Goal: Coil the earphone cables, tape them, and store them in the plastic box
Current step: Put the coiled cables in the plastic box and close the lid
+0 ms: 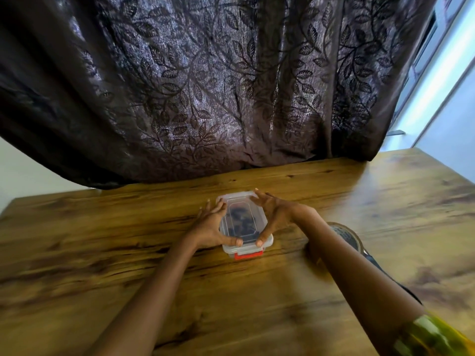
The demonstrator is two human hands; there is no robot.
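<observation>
A small clear plastic box point(244, 201) with its lid on and a red clasp point(248, 256) at the near end sits in the middle of the wooden table point(128, 253). Dark coiled earphone cables point(240, 222) show through the lid. My left hand point(209, 224) grips the box's left side, thumb pressing the near edge of the lid. On the box's right side is my right hand point(272, 214), holding it with the thumb on the lid's near edge and fingers reaching the far corner.
A roll of tape point(347, 236) lies on the table just right of my right forearm, partly hidden by it. A dark leaf-patterned curtain point(218, 86) hangs over the table's far edge. A window frame is at far right.
</observation>
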